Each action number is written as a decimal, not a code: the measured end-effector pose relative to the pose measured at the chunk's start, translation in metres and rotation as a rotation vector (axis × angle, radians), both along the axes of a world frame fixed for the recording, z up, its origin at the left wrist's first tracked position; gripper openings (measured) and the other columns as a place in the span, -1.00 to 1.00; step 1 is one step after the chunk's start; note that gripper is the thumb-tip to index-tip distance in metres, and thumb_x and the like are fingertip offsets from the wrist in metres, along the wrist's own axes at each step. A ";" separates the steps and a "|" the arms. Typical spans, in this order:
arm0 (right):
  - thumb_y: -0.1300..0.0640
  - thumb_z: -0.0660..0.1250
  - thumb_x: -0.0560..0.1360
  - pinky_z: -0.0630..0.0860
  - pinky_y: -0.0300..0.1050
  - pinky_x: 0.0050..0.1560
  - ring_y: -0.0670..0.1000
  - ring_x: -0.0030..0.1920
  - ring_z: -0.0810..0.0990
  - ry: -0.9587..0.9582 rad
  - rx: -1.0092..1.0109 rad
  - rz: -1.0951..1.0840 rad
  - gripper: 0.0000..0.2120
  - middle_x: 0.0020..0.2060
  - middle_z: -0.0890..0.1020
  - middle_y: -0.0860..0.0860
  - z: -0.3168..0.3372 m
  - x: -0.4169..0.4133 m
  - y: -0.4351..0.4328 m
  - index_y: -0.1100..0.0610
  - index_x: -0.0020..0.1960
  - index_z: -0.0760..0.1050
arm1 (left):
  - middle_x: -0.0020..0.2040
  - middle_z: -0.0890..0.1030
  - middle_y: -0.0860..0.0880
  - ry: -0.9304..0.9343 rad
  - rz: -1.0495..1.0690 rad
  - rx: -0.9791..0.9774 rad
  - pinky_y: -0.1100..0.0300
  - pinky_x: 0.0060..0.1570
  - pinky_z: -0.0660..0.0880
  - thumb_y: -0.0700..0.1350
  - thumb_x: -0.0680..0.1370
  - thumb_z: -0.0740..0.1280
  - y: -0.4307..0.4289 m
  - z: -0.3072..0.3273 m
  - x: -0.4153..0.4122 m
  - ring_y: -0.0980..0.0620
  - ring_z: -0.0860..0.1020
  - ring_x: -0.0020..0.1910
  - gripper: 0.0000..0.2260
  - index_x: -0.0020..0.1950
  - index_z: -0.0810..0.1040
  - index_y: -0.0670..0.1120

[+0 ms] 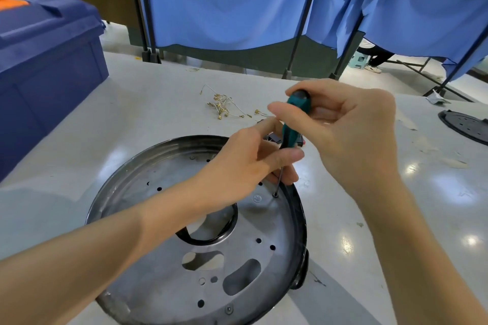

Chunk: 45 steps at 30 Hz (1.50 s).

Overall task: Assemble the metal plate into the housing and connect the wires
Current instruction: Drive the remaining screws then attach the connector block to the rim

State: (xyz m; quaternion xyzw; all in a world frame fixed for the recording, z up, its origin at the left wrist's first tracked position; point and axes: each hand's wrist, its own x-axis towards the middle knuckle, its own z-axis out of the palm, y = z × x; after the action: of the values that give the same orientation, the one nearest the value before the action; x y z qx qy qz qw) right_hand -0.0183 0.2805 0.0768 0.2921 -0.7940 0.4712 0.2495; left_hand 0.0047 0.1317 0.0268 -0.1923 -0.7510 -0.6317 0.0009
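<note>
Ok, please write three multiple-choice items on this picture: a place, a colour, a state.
1. Where do the wires lie?
A. on the table, behind the plate
B. on the plate
C. in a hand
2. The screwdriver handle is:
A. red
B. yellow
C. teal and black
3. The right hand is:
A. open
B. holding the screwdriver
C. flat on the table
Key: 1 A, they lie loose past the plate; 2 C, teal shows under the hand; 3 B, it curls round the handle top.

Bare forearms, uncovered to the picture's edge at 8 and 5 o'clock, end in a bare left hand (248, 158) and bare right hand (351, 134) with slender fingers.
</note>
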 end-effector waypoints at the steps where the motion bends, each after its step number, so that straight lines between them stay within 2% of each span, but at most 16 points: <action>1: -0.04 0.53 0.39 0.61 -0.26 -0.10 -0.11 -0.22 0.66 0.033 -0.001 -0.076 -0.75 -0.26 0.67 -0.12 -0.002 0.002 -0.003 0.13 -0.07 0.65 | -0.19 0.71 -0.09 -0.004 -0.009 0.005 0.23 -0.11 0.59 -0.08 0.59 0.32 0.000 0.001 0.000 -0.01 0.68 -0.16 -0.84 0.14 0.48 -0.08; 3: -0.13 0.53 0.35 0.59 -0.20 -0.13 -0.07 -0.25 0.62 0.065 -0.011 -0.179 -0.66 -0.30 0.63 -0.13 -0.005 0.004 -0.006 0.14 -0.12 0.61 | -0.19 0.71 -0.08 -0.014 -0.035 -0.005 0.26 -0.11 0.58 -0.11 0.61 0.27 0.000 0.002 -0.001 0.00 0.68 -0.15 -0.87 0.14 0.50 -0.08; 5: -0.16 0.51 0.35 0.58 -0.20 -0.17 -0.05 -0.26 0.60 0.048 0.021 -0.155 -0.61 -0.31 0.63 -0.09 -0.003 0.003 -0.003 0.16 -0.14 0.58 | -0.18 0.70 -0.09 -0.025 -0.061 -0.019 0.21 -0.04 0.59 -0.16 0.64 0.22 -0.001 0.003 -0.001 -0.02 0.67 -0.12 -0.85 0.17 0.51 -0.11; 7: -0.10 0.46 0.42 0.58 -0.30 -0.13 -0.10 -0.14 0.65 -0.055 0.083 0.017 -0.71 -0.20 0.67 -0.10 0.002 -0.002 0.005 0.11 -0.03 0.62 | -0.15 0.70 -0.12 -0.055 -0.079 -0.017 0.15 0.02 0.60 -0.20 0.66 0.17 -0.004 0.004 -0.001 -0.05 0.67 -0.10 -0.82 0.20 0.50 -0.14; 10: 0.11 0.37 0.54 0.59 -0.27 0.03 -0.12 0.04 0.68 -0.237 0.071 0.315 -0.74 0.00 0.71 -0.07 0.008 -0.010 0.018 0.11 0.22 0.58 | -0.10 0.70 -0.14 -0.082 -0.104 -0.042 0.16 0.05 0.59 -0.23 0.67 0.13 -0.005 0.008 -0.002 -0.04 0.67 -0.06 -0.82 0.17 0.51 -0.13; 13: 0.12 0.28 0.59 0.62 -0.12 0.03 0.03 0.03 0.70 -0.303 -0.051 0.440 -0.75 -0.04 0.73 0.07 0.013 -0.020 0.016 0.23 0.16 0.61 | -0.09 0.70 -0.13 -0.079 -0.130 -0.079 0.19 0.03 0.58 -0.23 0.67 0.13 -0.005 0.010 -0.003 -0.03 0.67 -0.04 -0.82 0.12 0.50 -0.06; 15: 0.04 0.22 0.61 0.64 0.03 -0.04 0.17 -0.05 0.71 -0.420 -0.177 0.502 -0.67 -0.11 0.72 0.17 0.020 -0.028 0.009 0.27 0.01 0.63 | -0.09 0.70 -0.13 -0.077 -0.153 -0.090 0.22 0.00 0.58 -0.24 0.67 0.13 -0.004 0.011 -0.003 -0.03 0.67 -0.04 -0.81 0.10 0.51 -0.04; 18: -0.08 0.15 0.61 0.60 -0.06 -0.25 0.18 -0.38 0.66 -0.622 -0.239 0.650 -0.49 -0.43 0.64 0.16 0.027 -0.036 -0.005 0.20 -0.35 0.59 | -0.08 0.70 -0.16 -0.082 -0.173 -0.098 0.29 -0.06 0.54 -0.25 0.67 0.13 -0.003 0.011 -0.003 -0.01 0.67 -0.03 -0.80 0.12 0.53 -0.07; 21: 0.00 0.15 0.63 0.32 -0.28 -0.61 0.06 -0.72 0.34 -0.803 -0.258 0.888 -0.39 -0.71 0.36 0.07 0.021 -0.038 -0.018 0.19 -0.57 0.36 | -0.07 0.70 -0.14 -0.099 -0.164 -0.074 0.28 -0.06 0.56 -0.23 0.67 0.15 -0.007 0.009 -0.005 0.00 0.67 -0.03 -0.80 0.13 0.56 -0.12; 24: 0.12 0.11 0.66 0.05 -0.38 -0.67 -0.01 -0.78 0.09 -0.861 -0.325 0.978 -0.36 -0.75 0.20 0.01 0.015 -0.036 -0.023 0.18 -0.61 0.26 | -0.05 0.71 -0.13 -0.142 -0.174 -0.018 0.25 -0.01 0.57 -0.21 0.65 0.19 -0.012 0.006 -0.006 0.00 0.67 0.00 -0.81 0.15 0.58 -0.11; 27: 0.17 0.08 0.67 0.04 -0.40 -0.64 -0.06 -0.76 0.06 -0.813 -0.381 0.930 -0.35 -0.74 0.20 -0.02 0.014 -0.030 -0.024 0.17 -0.61 0.26 | -0.05 0.71 -0.14 -0.163 -0.171 0.030 0.11 0.10 0.58 -0.10 0.61 0.26 -0.013 0.001 -0.005 -0.05 0.67 0.02 -0.80 0.17 0.58 -0.11; 32: 0.19 0.11 0.67 0.06 -0.39 -0.59 -0.06 -0.72 0.05 -0.695 -0.450 0.677 -0.37 -0.73 0.18 0.00 0.013 -0.020 -0.032 0.18 -0.60 0.23 | -0.11 0.71 -0.12 -0.146 -0.149 0.087 0.09 0.11 0.58 0.09 0.49 0.28 -0.008 -0.004 -0.006 -0.02 0.67 -0.03 -0.70 0.13 0.59 0.00; 35: 0.21 0.11 0.66 0.09 -0.38 -0.56 -0.06 -0.72 0.06 -0.654 -0.480 0.607 -0.38 -0.73 0.18 0.00 0.012 -0.017 -0.034 0.18 -0.60 0.22 | -0.13 0.71 -0.14 -0.133 -0.090 0.092 0.11 0.04 0.60 -0.01 0.48 0.39 -0.010 -0.008 -0.006 -0.07 0.67 -0.06 -0.77 0.08 0.62 -0.07; 38: 0.25 0.11 0.64 0.09 -0.38 -0.56 -0.05 -0.72 0.06 -0.621 -0.508 0.543 -0.41 -0.73 0.18 0.01 0.012 -0.014 -0.036 0.18 -0.59 0.20 | -0.22 0.69 -0.09 -0.076 0.057 -0.123 0.22 -0.10 0.58 -0.24 0.34 0.57 -0.013 -0.013 -0.009 -0.03 0.64 -0.19 -0.80 -0.09 0.65 -0.14; 41: 0.28 0.10 0.61 0.09 -0.37 -0.55 -0.05 -0.71 0.06 -0.581 -0.541 0.461 -0.44 -0.74 0.17 0.02 0.011 -0.013 -0.037 0.19 -0.57 0.18 | -0.29 0.64 -0.06 -0.080 0.117 -0.307 0.37 -0.26 0.47 -0.35 0.25 0.59 -0.009 -0.018 -0.011 0.13 0.53 -0.34 -0.70 -0.29 0.58 0.00; 45: 0.30 0.10 0.59 0.11 -0.35 -0.54 -0.03 -0.72 0.08 -0.516 -0.587 0.340 -0.45 -0.73 0.18 0.00 0.009 -0.010 -0.039 0.17 -0.59 0.17 | -0.37 0.57 0.09 -0.087 0.133 -0.362 0.47 -0.33 0.38 -0.39 0.26 0.57 -0.004 -0.022 -0.012 0.26 0.48 -0.41 -0.63 -0.32 0.56 0.06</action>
State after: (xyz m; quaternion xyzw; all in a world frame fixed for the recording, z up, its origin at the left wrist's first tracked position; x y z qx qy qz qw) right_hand -0.0283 0.2411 0.0861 0.2081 -0.6032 0.7692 0.0340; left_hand -0.0076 0.1273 0.0044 -0.1120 -0.8627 -0.4925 -0.0243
